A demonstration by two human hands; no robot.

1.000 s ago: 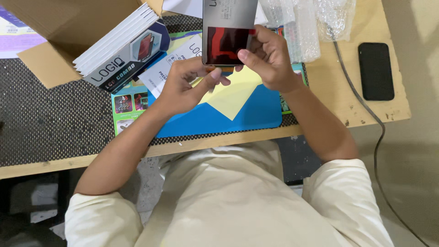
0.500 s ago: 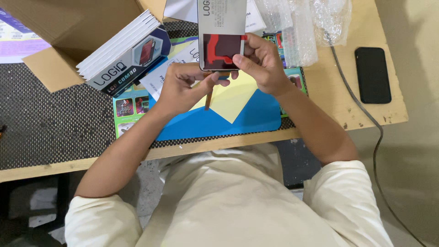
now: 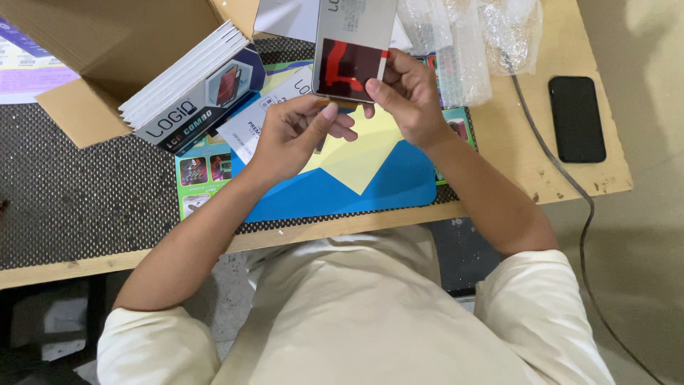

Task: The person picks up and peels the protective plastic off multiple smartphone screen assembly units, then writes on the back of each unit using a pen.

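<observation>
My right hand [image 3: 405, 98] grips the lower right edge of a flat grey packet [image 3: 353, 46] with a red and black picture panel, held up over the desk. My left hand [image 3: 296, 135] is just below the packet's lower edge, fingers curled, its thumb and forefinger pinched near the packet's bottom; whether they hold something small I cannot tell. Under both hands lies a blue and yellow sheet [image 3: 356, 178] on a green printed sheet [image 3: 196, 175].
An open cardboard box [image 3: 107, 50] at the upper left holds a stack of white-edged booklets [image 3: 189, 89]. Clear plastic bags [image 3: 470, 36] lie at the top right. A black phone [image 3: 577, 117] and a cable [image 3: 541, 153] sit on the wooden desk's right end [image 3: 513, 164].
Both hands and the grey packet have shifted slightly up and away from me. My left hand's fingers have closed in under the packet's lower edge.
</observation>
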